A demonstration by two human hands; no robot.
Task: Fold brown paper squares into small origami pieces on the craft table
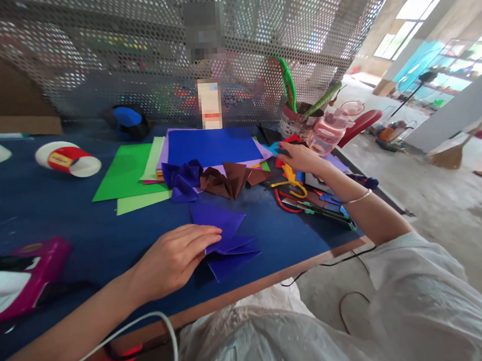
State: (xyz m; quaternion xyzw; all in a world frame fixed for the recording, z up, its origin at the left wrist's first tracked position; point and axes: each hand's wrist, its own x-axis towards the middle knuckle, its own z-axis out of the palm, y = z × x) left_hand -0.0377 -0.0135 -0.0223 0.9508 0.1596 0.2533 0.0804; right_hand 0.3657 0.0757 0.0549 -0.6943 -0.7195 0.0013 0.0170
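Note:
My left hand [182, 256] has its fingers closed over the left side of a folded purple-blue sheet of paper [227, 221], near the table's front edge. Pointed flaps of that paper stick out to the right. My right hand [302, 158] reaches across to a heap of small coloured paper pieces. Its fingers stretch leftward with the tips apart, beside a light blue piece [272, 150] and red ones; I see nothing held in them. Between the hands lie a crumpled-looking purple folded shape [182, 179] and brown folded paper [235, 179].
Behind is a stack of coloured sheets, a blue sheet [215, 145] on top. Red-handled scissors [286, 201] and a utility knife [327, 215] lie at right, near a pink bottle [327, 133] and a pot [298, 121]. A paper cup [68, 159] lies at left; perforated metal stands behind.

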